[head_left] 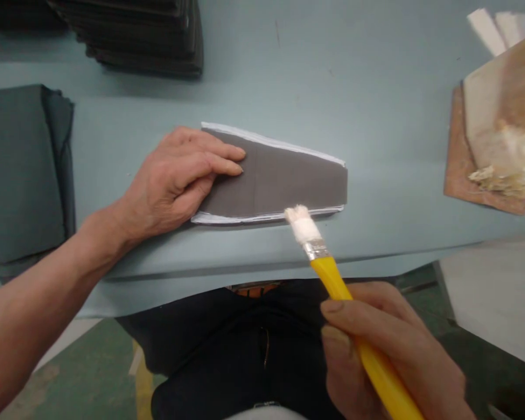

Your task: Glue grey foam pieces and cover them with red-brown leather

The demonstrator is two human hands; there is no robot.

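Observation:
A grey tapered flat piece (284, 181) lies on the table, with white strips of glue-like coating along its upper and lower long edges. My left hand (184, 172) rests on its wider left end, fingers stretched out and pressing it down. In my right hand (376, 344) is a brush (332, 280) with a yellow handle, a metal collar and whitish bristles. The bristle tip touches or hovers just at the lower white edge, right of the middle; I cannot tell which.
Dark stacked pieces (149, 35) stand at the back left, and a dark green folded stack (21, 175) lies at the left. To the right, a crusted container (485, 111) sits on a brown board (457, 169), near white strips (485, 29). The pale table (389, 111) ends close to my body.

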